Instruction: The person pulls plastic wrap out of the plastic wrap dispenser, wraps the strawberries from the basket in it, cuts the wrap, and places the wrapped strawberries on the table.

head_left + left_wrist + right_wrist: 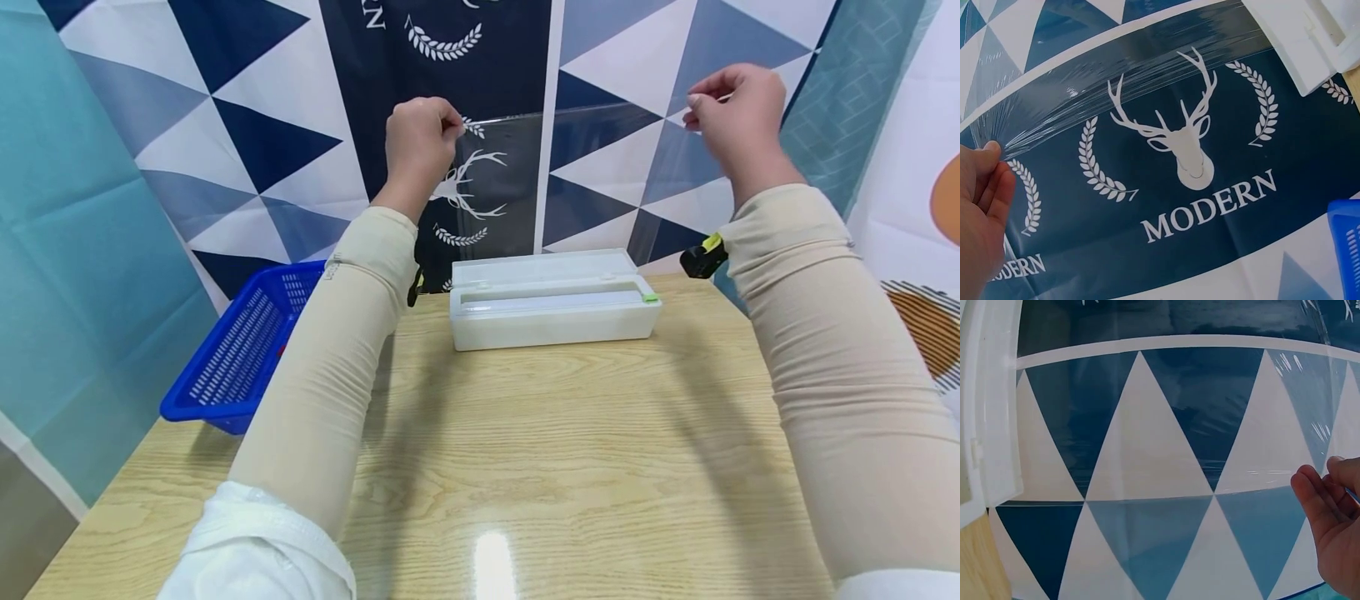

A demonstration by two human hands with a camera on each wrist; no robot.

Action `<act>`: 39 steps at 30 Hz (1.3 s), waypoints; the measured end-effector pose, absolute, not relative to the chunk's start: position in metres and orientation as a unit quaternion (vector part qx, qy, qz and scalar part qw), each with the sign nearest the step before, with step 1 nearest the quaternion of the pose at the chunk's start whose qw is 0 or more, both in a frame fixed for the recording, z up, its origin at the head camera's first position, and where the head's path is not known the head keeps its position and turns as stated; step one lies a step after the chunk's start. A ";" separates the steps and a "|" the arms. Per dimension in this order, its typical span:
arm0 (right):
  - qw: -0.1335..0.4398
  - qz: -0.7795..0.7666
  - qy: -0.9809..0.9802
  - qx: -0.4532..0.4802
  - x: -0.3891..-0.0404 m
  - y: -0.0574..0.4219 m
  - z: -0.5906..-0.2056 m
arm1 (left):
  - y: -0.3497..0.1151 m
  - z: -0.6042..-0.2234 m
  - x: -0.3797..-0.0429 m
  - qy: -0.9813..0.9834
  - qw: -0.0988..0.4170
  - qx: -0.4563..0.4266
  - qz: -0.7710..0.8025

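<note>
A clear sheet of plastic wrap is stretched between my two raised hands and runs down toward the box. My left hand pinches one upper corner; in the left wrist view the film gathers in creases at thumb and fingers. The other upper corner is at my right hand, thumb against fingertips; the transparent film is faint there in the right wrist view. Below the sheet stands a white wrap dispenser box, its lid raised and a roll inside. A small green tab sits at its right end.
On the left of the wooden table stands a blue plastic basket, partly behind my left forearm, with something red inside. A patterned cloth hangs behind the table. Teal cloth hangs at the left side.
</note>
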State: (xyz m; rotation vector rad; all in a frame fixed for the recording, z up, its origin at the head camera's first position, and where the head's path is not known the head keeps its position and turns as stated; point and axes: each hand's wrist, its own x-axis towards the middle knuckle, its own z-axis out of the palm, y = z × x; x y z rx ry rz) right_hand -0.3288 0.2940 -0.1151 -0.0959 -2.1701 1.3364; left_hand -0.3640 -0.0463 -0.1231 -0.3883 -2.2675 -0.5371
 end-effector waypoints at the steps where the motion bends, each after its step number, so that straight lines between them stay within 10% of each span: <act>1: 0.294 0.501 -0.813 -0.032 -0.328 0.294 -0.115 | -0.047 -0.122 -0.363 -0.887 0.381 -0.153 -0.210; 23: 0.204 0.351 -0.901 0.151 -0.234 0.357 -0.135 | -0.093 -0.125 -0.282 -0.878 0.201 -0.311 -0.303; 39: -0.103 0.300 -0.824 0.469 -0.199 0.344 -0.238 | -0.103 -0.231 -0.223 -0.831 -0.015 -0.515 -0.210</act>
